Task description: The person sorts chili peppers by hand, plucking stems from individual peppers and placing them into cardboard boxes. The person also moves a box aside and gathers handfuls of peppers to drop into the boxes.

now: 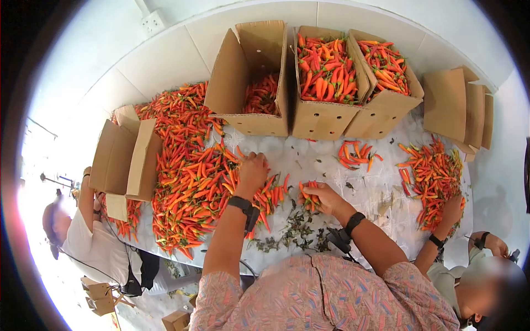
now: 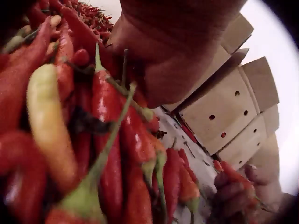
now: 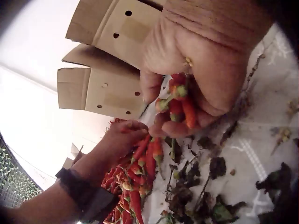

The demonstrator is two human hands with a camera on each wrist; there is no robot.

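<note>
My left hand [image 1: 254, 172] reaches down with bent fingers at the right edge of a big heap of red and orange chili peppers [image 1: 187, 185]. Its fingertips touch chilies at the heap's edge; I cannot tell whether they pinch one. Chilies with green stems, one of them yellow-orange [image 2: 49, 116], fill the left wrist view close up. A short way to the right, my right hand [image 1: 327, 199] curls round a small bunch of chilies [image 3: 177, 100], stem ends showing in the right wrist view. Dark dry leaves [image 1: 298, 229] lie on the white-covered table below both hands.
Behind the hands stand a partly filled cardboard box [image 1: 251, 124] and two full ones [image 1: 326, 118]. Another box [image 1: 118, 154] sits by the heap at left. A few chilies [image 1: 356, 154] lie apart; a second heap [image 1: 433, 179] is at right. Two people work at the sides.
</note>
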